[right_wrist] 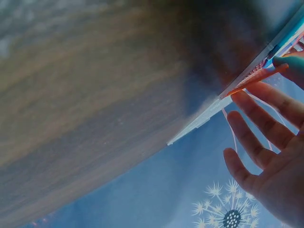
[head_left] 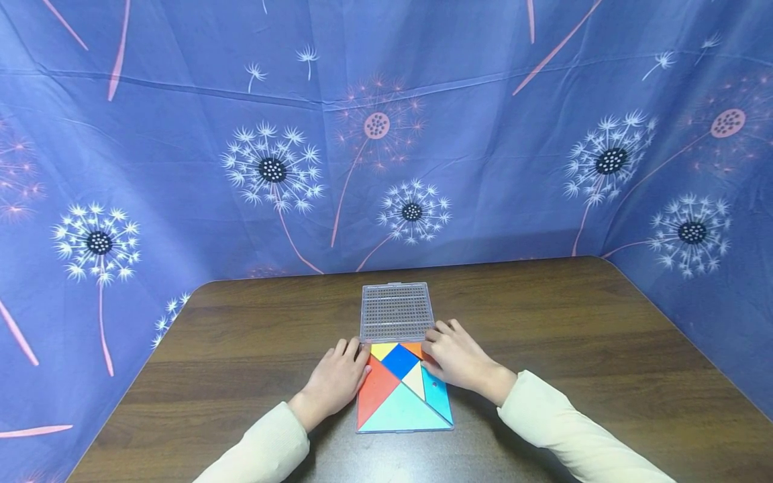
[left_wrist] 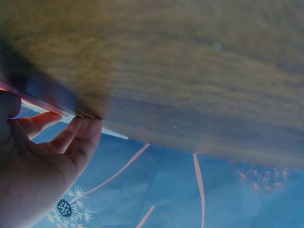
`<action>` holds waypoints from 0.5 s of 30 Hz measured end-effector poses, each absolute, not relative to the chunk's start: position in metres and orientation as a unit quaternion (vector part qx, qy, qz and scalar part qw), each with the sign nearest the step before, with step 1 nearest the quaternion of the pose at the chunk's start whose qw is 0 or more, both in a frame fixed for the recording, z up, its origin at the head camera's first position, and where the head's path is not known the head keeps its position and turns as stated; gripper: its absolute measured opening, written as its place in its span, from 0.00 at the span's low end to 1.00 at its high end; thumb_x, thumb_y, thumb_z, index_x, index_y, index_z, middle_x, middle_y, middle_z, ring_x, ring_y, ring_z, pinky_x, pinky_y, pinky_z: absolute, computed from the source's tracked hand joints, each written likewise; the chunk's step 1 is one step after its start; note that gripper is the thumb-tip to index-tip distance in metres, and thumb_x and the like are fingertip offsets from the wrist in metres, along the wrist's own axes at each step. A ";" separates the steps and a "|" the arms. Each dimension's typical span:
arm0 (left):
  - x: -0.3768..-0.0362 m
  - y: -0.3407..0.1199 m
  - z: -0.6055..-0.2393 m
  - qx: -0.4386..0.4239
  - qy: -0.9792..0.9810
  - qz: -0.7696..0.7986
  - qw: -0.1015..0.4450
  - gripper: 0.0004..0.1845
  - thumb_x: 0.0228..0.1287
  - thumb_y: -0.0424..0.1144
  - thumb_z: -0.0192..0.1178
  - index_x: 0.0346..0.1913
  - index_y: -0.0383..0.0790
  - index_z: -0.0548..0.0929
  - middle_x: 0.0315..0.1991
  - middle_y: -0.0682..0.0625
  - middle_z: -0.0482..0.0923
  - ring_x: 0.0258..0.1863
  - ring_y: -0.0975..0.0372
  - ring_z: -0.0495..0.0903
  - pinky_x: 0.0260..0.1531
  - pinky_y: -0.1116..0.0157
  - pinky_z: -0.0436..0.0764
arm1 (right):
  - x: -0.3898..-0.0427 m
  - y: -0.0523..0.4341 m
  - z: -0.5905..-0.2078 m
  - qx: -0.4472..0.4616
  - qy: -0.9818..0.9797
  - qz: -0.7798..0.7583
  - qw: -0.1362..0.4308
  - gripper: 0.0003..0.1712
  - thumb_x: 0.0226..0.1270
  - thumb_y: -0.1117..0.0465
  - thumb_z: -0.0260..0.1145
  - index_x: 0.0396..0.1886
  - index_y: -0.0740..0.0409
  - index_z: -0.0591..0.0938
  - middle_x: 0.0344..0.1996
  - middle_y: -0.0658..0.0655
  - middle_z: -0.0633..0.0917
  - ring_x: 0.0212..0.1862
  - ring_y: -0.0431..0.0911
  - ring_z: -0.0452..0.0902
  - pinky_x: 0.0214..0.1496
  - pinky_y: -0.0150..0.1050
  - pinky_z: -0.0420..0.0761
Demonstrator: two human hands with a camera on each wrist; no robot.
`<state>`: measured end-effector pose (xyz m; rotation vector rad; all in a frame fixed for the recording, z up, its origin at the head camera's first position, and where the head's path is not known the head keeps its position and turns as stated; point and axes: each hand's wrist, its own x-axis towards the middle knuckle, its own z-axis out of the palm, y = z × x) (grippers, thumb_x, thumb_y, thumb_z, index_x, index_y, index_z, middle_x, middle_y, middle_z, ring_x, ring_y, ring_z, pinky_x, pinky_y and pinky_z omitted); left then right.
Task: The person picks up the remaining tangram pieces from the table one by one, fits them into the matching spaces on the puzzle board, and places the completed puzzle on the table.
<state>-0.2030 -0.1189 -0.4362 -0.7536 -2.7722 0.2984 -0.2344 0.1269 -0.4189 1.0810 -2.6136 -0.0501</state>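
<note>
A square tangram case (head_left: 404,431) lies flat before me, filled with coloured pieces. My left hand (head_left: 339,376) rests at its upper left edge, thumb beside the large red triangle (head_left: 376,390), fingertips touching the rim. At the upper right corner my right hand (head_left: 457,355) pinches an orange tangram piece (right_wrist: 262,77) between thumb and index finger. That piece is tilted up from the case, and my other fingers are spread. A blue square (head_left: 400,362), yellow piece (head_left: 383,350), cream triangle (head_left: 415,381), light green triangle (head_left: 406,410) and bright blue piece (head_left: 436,396) lie in the case.
A clear gridded plastic lid (head_left: 396,312) lies flat beyond the case, adjoining its far edge. Both rest on a dark wooden table (head_left: 260,335). A blue cloth with dandelion prints (head_left: 483,134) hangs behind the table and along its sides.
</note>
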 end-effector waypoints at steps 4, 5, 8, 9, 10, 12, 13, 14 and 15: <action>-0.203 -0.119 -0.436 -0.259 -0.953 0.100 0.125 0.23 0.67 0.50 0.47 0.59 0.41 0.72 0.50 0.44 0.71 0.46 0.55 0.71 0.42 0.60 0.77 | -0.234 0.130 -0.419 0.379 -0.913 -0.012 0.149 0.15 0.52 0.48 0.69 0.34 0.52 0.84 0.34 0.51 0.83 0.39 0.46 0.71 0.43 0.44 0.70; -0.203 -0.119 -0.436 -0.258 -0.953 0.100 0.123 0.23 0.67 0.50 0.47 0.59 0.41 0.72 0.50 0.44 0.71 0.46 0.55 0.71 0.42 0.60 0.77 | -0.234 0.130 -0.419 0.380 -0.913 -0.008 0.146 0.15 0.52 0.48 0.69 0.34 0.53 0.84 0.34 0.51 0.83 0.39 0.46 0.71 0.43 0.44 0.70; -0.204 -0.119 -0.436 -0.257 -0.954 0.098 0.120 0.24 0.67 0.51 0.47 0.59 0.41 0.72 0.50 0.44 0.71 0.46 0.55 0.71 0.43 0.60 0.77 | -0.233 0.133 -0.418 0.385 -0.913 -0.002 0.132 0.17 0.53 0.48 0.68 0.37 0.53 0.83 0.37 0.52 0.82 0.40 0.47 0.71 0.43 0.44 0.70; -0.203 -0.119 -0.436 -0.256 -0.954 0.097 0.119 0.24 0.67 0.51 0.47 0.59 0.41 0.72 0.50 0.44 0.71 0.46 0.55 0.71 0.43 0.60 0.77 | -0.232 0.134 -0.417 0.387 -0.913 -0.002 0.127 0.17 0.53 0.48 0.68 0.39 0.53 0.83 0.39 0.53 0.82 0.41 0.47 0.71 0.43 0.44 0.70; -0.203 -0.119 -0.436 -0.256 -0.954 0.098 0.119 0.24 0.67 0.51 0.47 0.60 0.41 0.72 0.50 0.44 0.71 0.46 0.55 0.71 0.43 0.60 0.77 | -0.232 0.135 -0.417 0.388 -0.914 -0.002 0.121 0.18 0.54 0.48 0.67 0.41 0.53 0.83 0.40 0.53 0.81 0.42 0.48 0.71 0.43 0.45 0.70; -0.204 -0.120 -0.436 -0.257 -0.954 0.099 0.120 0.24 0.67 0.51 0.47 0.59 0.41 0.72 0.50 0.44 0.71 0.46 0.55 0.71 0.43 0.60 0.77 | -0.231 0.136 -0.417 0.390 -0.914 -0.005 0.113 0.19 0.55 0.48 0.67 0.43 0.53 0.82 0.43 0.54 0.81 0.44 0.49 0.71 0.44 0.45 0.70; -0.204 -0.120 -0.436 -0.257 -0.954 0.099 0.121 0.24 0.67 0.51 0.48 0.59 0.41 0.72 0.50 0.44 0.71 0.46 0.55 0.71 0.43 0.60 0.77 | -0.231 0.137 -0.417 0.390 -0.914 -0.006 0.110 0.20 0.55 0.49 0.67 0.44 0.53 0.82 0.44 0.54 0.81 0.45 0.49 0.72 0.44 0.46 0.70; -0.204 -0.120 -0.437 -0.258 -0.953 0.101 0.125 0.24 0.66 0.51 0.48 0.59 0.41 0.72 0.50 0.44 0.71 0.46 0.55 0.71 0.43 0.61 0.77 | -0.231 0.137 -0.418 0.390 -0.914 -0.007 0.109 0.20 0.55 0.49 0.67 0.45 0.53 0.82 0.45 0.54 0.81 0.45 0.49 0.72 0.45 0.46 0.70; -0.204 -0.120 -0.437 -0.261 -0.951 0.101 0.132 0.23 0.66 0.50 0.48 0.59 0.41 0.73 0.49 0.44 0.71 0.45 0.55 0.71 0.42 0.61 0.77 | -0.231 0.138 -0.418 0.389 -0.915 -0.008 0.107 0.19 0.55 0.49 0.66 0.45 0.53 0.81 0.45 0.54 0.80 0.46 0.49 0.72 0.45 0.47 0.70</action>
